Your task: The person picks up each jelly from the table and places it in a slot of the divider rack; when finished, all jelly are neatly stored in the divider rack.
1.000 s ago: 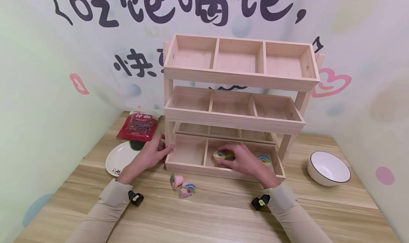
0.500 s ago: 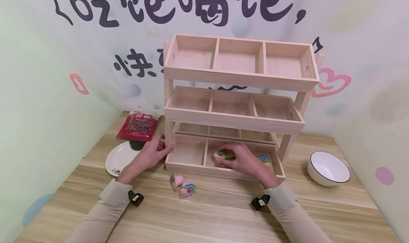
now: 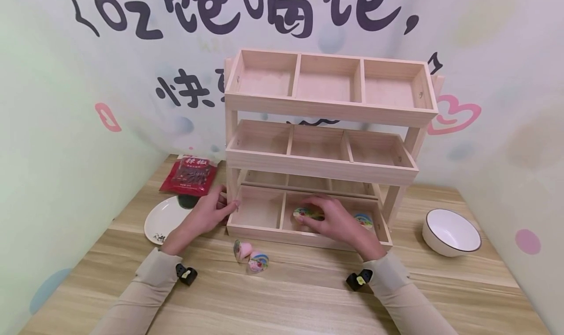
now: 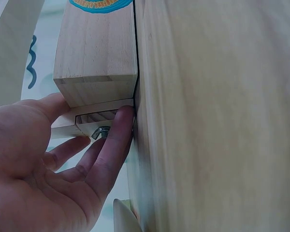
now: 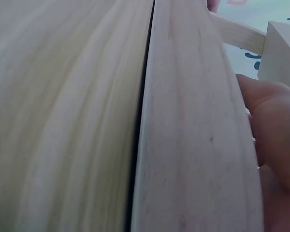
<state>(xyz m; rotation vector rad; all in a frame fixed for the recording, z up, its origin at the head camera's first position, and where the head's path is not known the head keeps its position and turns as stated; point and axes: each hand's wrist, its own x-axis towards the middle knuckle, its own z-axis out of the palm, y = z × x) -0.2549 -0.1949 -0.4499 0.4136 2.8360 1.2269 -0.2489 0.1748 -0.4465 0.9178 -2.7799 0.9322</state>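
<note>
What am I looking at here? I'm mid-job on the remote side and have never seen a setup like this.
There is no robot: these are a person's two bare hands. The wide picture comes from a head camera looking forward and down; the two close ones come from cameras on each wrist.

On the table stands a three-tier wooden rack. The left hand grips its lower left end. The right hand has thumb and fingers around a small lidded cup in the bottom tier's middle compartment; another cup sits in the right one.

Two more cups lie in front. A red packet and white plate are at left, a white bowl at right.
</note>
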